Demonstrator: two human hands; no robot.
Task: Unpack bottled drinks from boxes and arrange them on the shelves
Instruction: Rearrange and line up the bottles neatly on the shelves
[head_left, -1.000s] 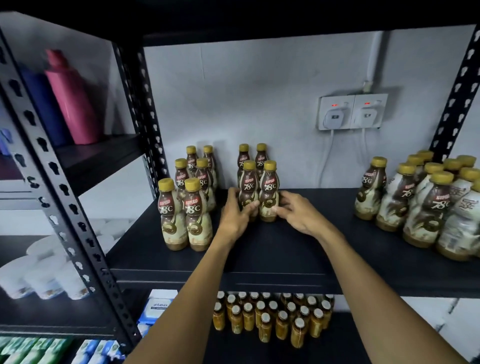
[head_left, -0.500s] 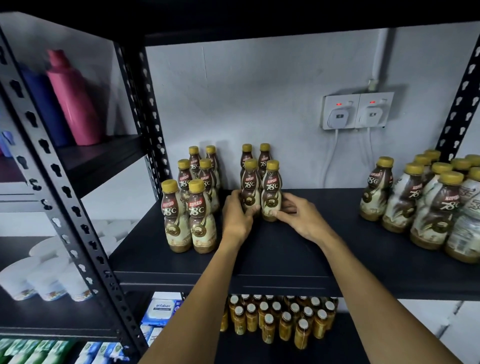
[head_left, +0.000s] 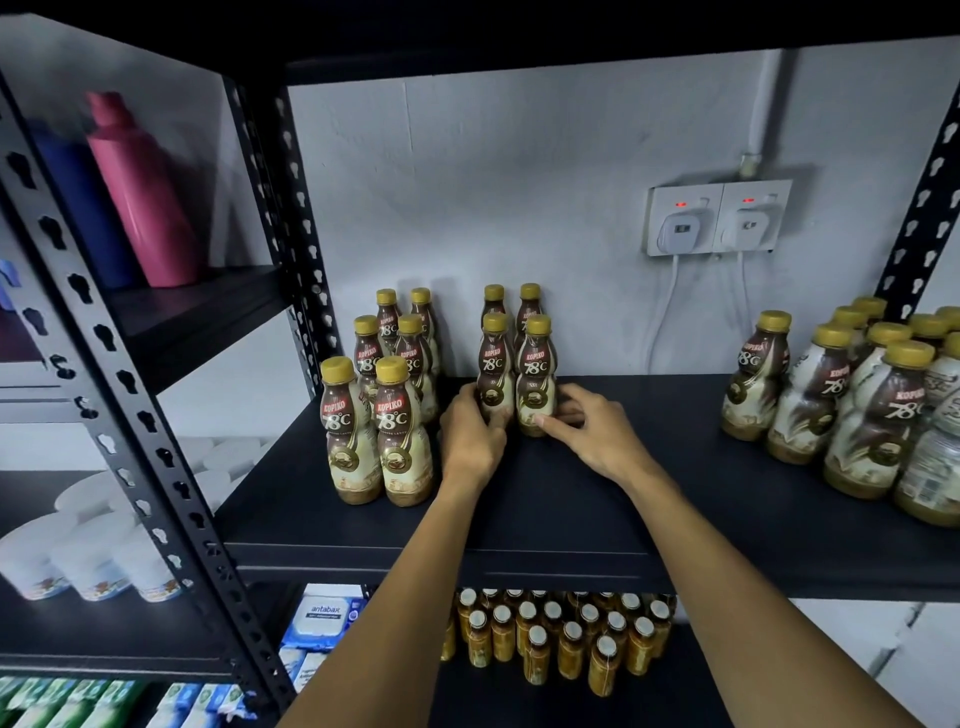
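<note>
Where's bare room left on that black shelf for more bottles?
Widest bare patch: between the middle bottles, gripped by left hand and right hand, and the right cluster. The shelf front is bare too. Crowded: the narrow gap beside the left cluster.

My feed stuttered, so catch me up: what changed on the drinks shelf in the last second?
The left hand still grips the left bottle low down, and the right hand still pinches the right bottle. These two seem nudged slightly back toward the rear pair. Nothing was let go. The six bottles at left and the cluster at right stayed put.
</note>
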